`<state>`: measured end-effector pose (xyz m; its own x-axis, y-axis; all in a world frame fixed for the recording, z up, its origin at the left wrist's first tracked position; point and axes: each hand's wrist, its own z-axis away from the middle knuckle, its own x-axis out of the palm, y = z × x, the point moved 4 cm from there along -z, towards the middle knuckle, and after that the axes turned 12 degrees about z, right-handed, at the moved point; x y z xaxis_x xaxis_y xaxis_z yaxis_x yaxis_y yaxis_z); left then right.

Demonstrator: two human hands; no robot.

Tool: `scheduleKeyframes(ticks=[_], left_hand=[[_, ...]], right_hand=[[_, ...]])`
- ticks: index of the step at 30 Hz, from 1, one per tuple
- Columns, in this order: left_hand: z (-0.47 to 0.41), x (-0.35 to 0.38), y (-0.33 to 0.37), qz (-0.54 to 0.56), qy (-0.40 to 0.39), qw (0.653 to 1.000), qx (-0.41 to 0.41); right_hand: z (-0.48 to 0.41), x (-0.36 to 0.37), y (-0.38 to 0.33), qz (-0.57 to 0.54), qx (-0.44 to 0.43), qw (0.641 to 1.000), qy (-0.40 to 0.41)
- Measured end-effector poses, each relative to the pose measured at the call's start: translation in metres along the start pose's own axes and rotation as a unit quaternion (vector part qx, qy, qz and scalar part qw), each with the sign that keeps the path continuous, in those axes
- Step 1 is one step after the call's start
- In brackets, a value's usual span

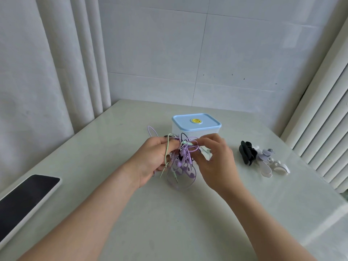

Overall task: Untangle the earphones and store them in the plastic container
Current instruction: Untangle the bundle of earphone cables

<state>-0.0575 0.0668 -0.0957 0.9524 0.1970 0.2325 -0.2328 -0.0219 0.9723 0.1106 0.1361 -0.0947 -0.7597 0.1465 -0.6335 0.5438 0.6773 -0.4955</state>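
A tangled bundle of earphones (183,161), with purple, pale green and black cords, hangs in the air over the table between both hands. My left hand (152,159) grips the bundle from the left, a green cord trailing over its fingers. My right hand (216,159) pinches purple cords at the bundle's upper right. Loops and plugs dangle below, reaching the tabletop. Just behind stands the clear plastic container (195,129), its light blue lid with a yellow centre closed on top.
A dark-screened phone in a white case (24,202) lies at the table's left edge. A pile of black and white cable winders (261,159) lies to the right of the container. Curtains hang at the left, a radiator at the right.
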Motion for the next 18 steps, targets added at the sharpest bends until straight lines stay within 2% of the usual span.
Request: scheduleKeyframes(ticks=[4, 12, 15, 18], left_hand=[[0.001, 0.001, 0.001, -0.024, 0.006, 0.999, -0.027], [0.002, 0.003, 0.001, 0.128, -0.063, 0.986, -0.086], [0.008, 0.007, 0.007, 0.109, -0.071, 0.987, -0.093], [0.012, 0.013, 0.012, 0.016, -0.021, 0.999, -0.043]], right_hand=[[0.002, -0.001, -0.006, 0.102, -0.128, 0.986, 0.041], [0.005, -0.001, -0.011, 0.133, -0.092, 0.987, 0.014], [0.004, -0.002, -0.011, 0.164, -0.097, 0.982, 0.007], [0.005, -0.003, -0.018, 0.193, -0.135, 0.972, 0.004]])
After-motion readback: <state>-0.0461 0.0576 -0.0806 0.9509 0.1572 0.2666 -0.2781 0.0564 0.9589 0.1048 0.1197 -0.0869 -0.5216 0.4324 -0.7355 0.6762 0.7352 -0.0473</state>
